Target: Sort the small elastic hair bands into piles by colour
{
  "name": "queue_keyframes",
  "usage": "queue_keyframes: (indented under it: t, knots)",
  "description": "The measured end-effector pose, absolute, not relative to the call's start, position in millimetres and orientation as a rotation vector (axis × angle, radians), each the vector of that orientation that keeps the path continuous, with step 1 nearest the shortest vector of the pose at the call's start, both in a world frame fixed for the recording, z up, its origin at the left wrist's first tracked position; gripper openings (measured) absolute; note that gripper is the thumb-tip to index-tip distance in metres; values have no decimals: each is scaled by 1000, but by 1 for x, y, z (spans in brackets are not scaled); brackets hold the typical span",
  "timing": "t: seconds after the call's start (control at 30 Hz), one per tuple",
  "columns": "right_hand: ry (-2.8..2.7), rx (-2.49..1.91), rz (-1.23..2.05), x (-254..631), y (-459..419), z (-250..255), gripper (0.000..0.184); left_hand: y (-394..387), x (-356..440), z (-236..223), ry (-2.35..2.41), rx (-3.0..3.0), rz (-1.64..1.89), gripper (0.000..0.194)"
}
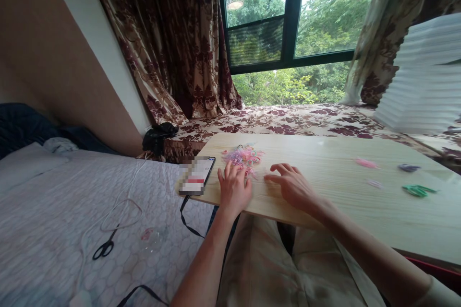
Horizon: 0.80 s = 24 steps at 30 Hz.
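Note:
A loose pile of small, thin pink, purple and green pieces [242, 154] lies on the pale wooden board [317, 153]; their exact kind is too small to make out. My left hand [234, 187] is open, its spread fingertips touching the near edge of the pile. Just right of the pile, my right hand [291, 184] hovers low over the board or rests on it, fingers bent and apart, with nothing visible in them. Farther right are sorted little groups: pink pieces [366, 163], pale pink pieces [375, 183], purple pieces [409, 167] and green pieces [418, 190].
A phone [197, 176] with a strap lies at the board's left edge. On the bed [158, 278] are black-handled scissors [103, 249], a white cable [120, 223] and a clear plastic bag [148, 236]. White pleated material [425, 76] stands at the right, by the window.

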State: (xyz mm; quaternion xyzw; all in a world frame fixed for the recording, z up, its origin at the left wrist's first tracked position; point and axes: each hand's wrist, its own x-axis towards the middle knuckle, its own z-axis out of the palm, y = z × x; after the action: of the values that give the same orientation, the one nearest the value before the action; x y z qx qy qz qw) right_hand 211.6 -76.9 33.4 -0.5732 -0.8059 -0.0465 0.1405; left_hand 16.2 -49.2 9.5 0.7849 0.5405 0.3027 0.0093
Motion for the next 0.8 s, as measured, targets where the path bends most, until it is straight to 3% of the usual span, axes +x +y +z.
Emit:
queue_keyframes:
  t: [0.33, 0.63, 0.8]
  knots:
    - [-2194, -1530, -204, 253, -102, 24, 57, -48, 16, 7, 1693, 2446, 961, 32]
    - [-2100, -1677, 109, 258, -83, 33, 26, -46, 16, 5, 1678, 2471, 993, 31]
    - [-2071, -1809, 286, 249, -73, 45, 20, -47, 16, 5, 1667, 2474, 1010, 31]
